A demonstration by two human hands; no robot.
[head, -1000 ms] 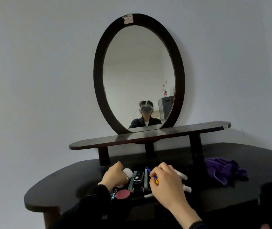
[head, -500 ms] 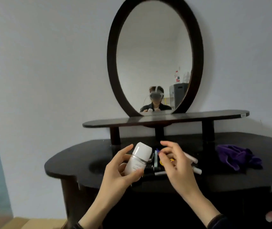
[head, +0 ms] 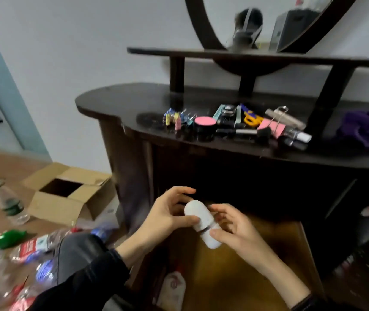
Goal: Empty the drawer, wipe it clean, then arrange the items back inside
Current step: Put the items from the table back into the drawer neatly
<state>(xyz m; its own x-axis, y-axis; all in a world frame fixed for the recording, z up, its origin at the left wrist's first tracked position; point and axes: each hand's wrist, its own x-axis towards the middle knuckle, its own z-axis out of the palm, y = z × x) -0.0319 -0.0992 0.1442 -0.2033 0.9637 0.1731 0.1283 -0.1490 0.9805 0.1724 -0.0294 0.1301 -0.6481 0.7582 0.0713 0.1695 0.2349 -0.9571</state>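
— While both hands sit low in the view, around six o'clock, what are they holding?

— One white bottle (head: 202, 223), tilted, its rounded cap end pointing toward eleven o'clock. The left hand (head: 165, 212) curls round the cap end from nine o'clock, thumb on the near side and fingers arched over the far side. The right hand (head: 235, 230) pinches the lower body from three o'clock, thumb in front and fingers behind.

— And where is it relative to the drawer?

— It is held in the air above the open drawer (head: 268, 254), whose brown wooden floor shows at five o'clock of the hands.

— What lies on the dresser top?

— On the dark dresser top (head: 111, 102), at twelve to one o'clock from the bottle, there is a cluster. Coloured binder clips (head: 176, 118) lie at its nine o'clock end, with a pink-lidded jar (head: 205, 122) just beside them. A make-up brush (head: 246, 132) lies along the front, yellow-handled scissors (head: 253, 120) lie behind it, and a large pink clip (head: 271, 126) is at three o'clock. A purple cloth (head: 365, 129) lies apart, further toward three o'clock.

— And the floor?

— At nine o'clock there is an open cardboard box (head: 67, 198), and a plastic bottle (head: 8, 203) stands beyond it. Crumpled bottles (head: 33, 245), blurred, lie at seven o'clock. A white packet (head: 172, 286) shows at six o'clock, and I cannot tell whether it lies inside the drawer.
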